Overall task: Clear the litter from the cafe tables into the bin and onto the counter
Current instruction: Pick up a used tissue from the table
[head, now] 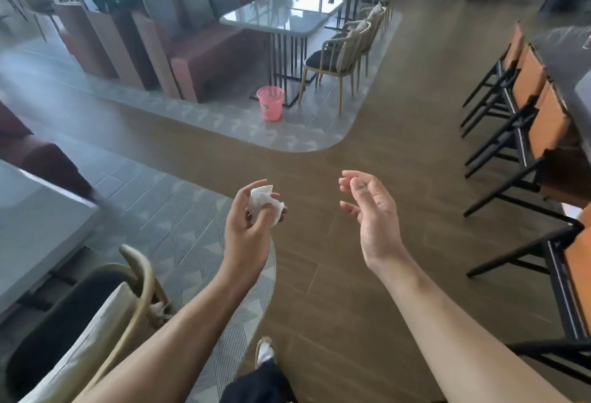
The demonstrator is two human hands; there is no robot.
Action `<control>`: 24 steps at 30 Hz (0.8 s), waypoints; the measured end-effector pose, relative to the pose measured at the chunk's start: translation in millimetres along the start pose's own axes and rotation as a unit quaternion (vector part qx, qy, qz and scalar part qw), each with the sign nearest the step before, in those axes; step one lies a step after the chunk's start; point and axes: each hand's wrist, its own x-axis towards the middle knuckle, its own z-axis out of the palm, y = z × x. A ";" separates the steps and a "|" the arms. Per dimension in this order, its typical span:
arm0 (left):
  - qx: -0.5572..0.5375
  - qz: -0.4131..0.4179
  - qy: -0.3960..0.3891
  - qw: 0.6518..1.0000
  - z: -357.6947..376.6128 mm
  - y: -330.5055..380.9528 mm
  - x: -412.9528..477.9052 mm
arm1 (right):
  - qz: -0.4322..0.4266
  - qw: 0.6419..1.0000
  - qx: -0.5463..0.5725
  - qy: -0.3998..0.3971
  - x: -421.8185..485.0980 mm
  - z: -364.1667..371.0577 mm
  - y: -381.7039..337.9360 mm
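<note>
My left hand [248, 226] grips a crumpled white tissue [264, 203] in its fingers, held out over the wooden floor. My right hand [372, 217] hangs beside it with loosely curved fingers and holds nothing. A pink plastic bin [270, 103] stands on the grey tiled floor well ahead, beside the leg of a glass-topped cafe table [281, 15]. A dark counter [566, 60] runs along the far right.
Black-framed bar stools with orange seats [524, 134] line the counter on the right. A rattan chair with a cushion [105, 316] and a white table [35, 220] sit close at my left. Chairs [339, 54] and a red bench flank the glass table. Wooden floor stretches between.
</note>
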 end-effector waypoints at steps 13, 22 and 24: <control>0.018 -0.013 -0.018 1.000 28.1 -57.1 293.9 | 0.015 1.000 -0.006 0.002 279.9 84.4 56.2; 0.029 -0.017 0.000 0.999 39.9 -61.3 474.3 | 0.023 1.000 0.005 -0.002 451.1 152.7 79.9; 0.035 -0.022 0.001 0.999 45.2 -67.3 508.0 | 0.033 0.999 0.009 -0.005 485.1 163.4 92.5</control>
